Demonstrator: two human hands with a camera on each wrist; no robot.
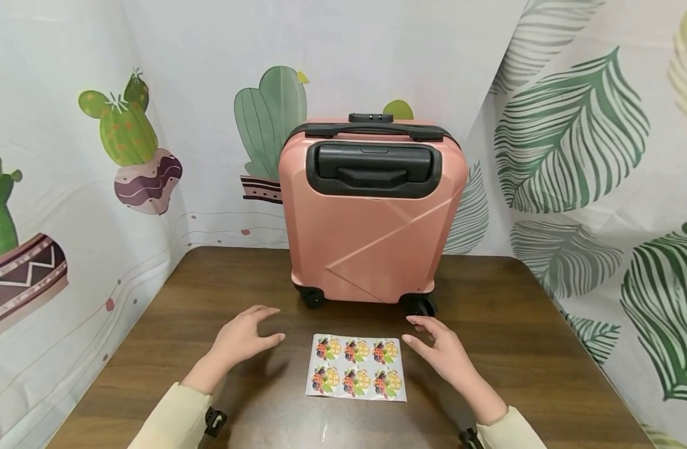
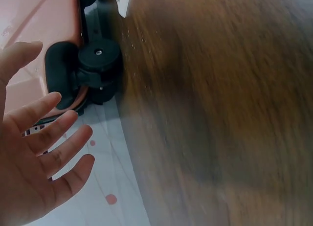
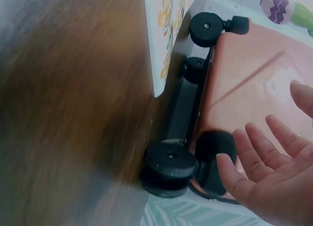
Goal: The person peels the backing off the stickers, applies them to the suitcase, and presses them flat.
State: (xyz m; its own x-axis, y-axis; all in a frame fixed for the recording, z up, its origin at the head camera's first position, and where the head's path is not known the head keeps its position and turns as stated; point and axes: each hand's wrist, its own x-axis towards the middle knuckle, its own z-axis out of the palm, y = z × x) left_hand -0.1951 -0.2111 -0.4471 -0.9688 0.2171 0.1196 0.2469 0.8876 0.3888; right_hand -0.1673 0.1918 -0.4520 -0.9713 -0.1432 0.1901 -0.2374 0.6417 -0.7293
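Observation:
A pink hard-shell suitcase (image 1: 371,249) stands upright on its black wheels, its black handle toward the top. In front of it lies a white sheet of round fruit stickers (image 1: 356,368), printed in two rows. To the left of the sheet, my left hand (image 1: 242,337) is held with fingers spread and nothing in it. My right hand (image 1: 441,349) mirrors it on the other side, its fingertips close to the sheet's upper right corner. Both wrist views show bare palms and extended fingers, with the suitcase's wheels (image 2: 100,55) behind them.
The dark wooden table (image 1: 208,280) has rounded far corners. Behind it hangs a white cloth backdrop (image 1: 208,62) printed with cacti and leaves. A black strap (image 1: 214,422) sits on the left wrist, another (image 1: 470,438) on the right.

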